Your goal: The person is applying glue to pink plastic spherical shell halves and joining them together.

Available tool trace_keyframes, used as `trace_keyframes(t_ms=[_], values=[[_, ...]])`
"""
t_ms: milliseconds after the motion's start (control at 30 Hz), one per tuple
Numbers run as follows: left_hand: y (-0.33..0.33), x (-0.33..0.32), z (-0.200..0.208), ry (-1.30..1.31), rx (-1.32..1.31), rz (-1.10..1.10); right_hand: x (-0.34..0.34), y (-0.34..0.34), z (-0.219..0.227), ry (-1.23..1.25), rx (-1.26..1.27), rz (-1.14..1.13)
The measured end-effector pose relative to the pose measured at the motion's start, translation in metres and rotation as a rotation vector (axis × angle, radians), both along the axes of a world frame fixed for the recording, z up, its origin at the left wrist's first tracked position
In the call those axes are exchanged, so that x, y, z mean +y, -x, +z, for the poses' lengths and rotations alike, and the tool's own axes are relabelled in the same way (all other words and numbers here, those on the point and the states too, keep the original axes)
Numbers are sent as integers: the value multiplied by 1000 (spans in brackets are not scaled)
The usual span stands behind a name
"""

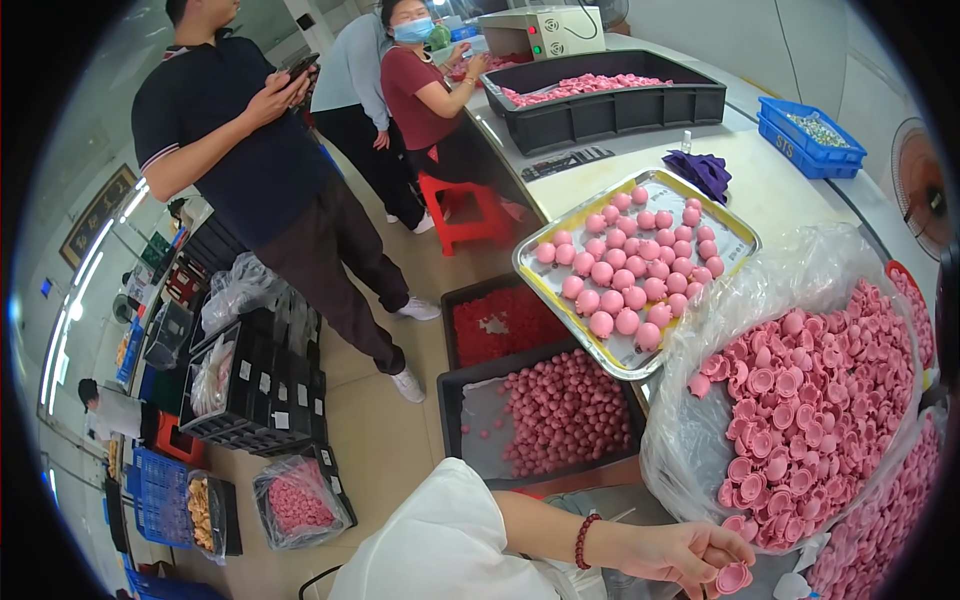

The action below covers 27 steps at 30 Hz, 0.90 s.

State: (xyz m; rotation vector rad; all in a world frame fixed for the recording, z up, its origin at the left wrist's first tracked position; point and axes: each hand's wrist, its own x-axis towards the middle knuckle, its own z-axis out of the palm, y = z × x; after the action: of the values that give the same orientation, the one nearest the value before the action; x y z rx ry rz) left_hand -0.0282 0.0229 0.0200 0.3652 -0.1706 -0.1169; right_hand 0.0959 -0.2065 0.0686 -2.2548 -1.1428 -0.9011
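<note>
My left hand [688, 556], below a white sleeve and a dark red bead bracelet, is at the lower edge. Its fingers are closed on a small pink hollow cup-shaped plastic piece [733, 578]. Just above it lies a clear plastic bag [690, 440], opened wide and heaped with pink hollow pieces [790, 420]. A white object [793, 586] sits right of the hand, partly cut off by the edge. My right hand is out of view.
A metal tray [530, 265] of round pink balls stands on the white table [585, 190]. Below it, a black bin [450, 420] holds more balls. Purple cloth [697, 175], a blue basket [812, 138] and a long black crate [610, 110] lie farther back. People are standing and sitting beyond.
</note>
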Motion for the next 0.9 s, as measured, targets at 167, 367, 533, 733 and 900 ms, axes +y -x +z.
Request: trace_keyframes(t_ms=[167, 367, 533, 733, 900], values=[[-1, -3, 7, -79, 10, -10, 20, 24, -11, 222, -92, -50], [1, -4, 4, -87, 23, 16, 18, 42, -12, 216, 99, -189], [-1, -4, 1, -98, 20, 18, -4, 30, -13, 216, 180, 11], [-1, -5, 2, -172, 34, 49, -1, 28, 10, 413, 788, -143], [0, -13, -2, -240, 46, 160, -1, 25, 12, 364, 831, 22]])
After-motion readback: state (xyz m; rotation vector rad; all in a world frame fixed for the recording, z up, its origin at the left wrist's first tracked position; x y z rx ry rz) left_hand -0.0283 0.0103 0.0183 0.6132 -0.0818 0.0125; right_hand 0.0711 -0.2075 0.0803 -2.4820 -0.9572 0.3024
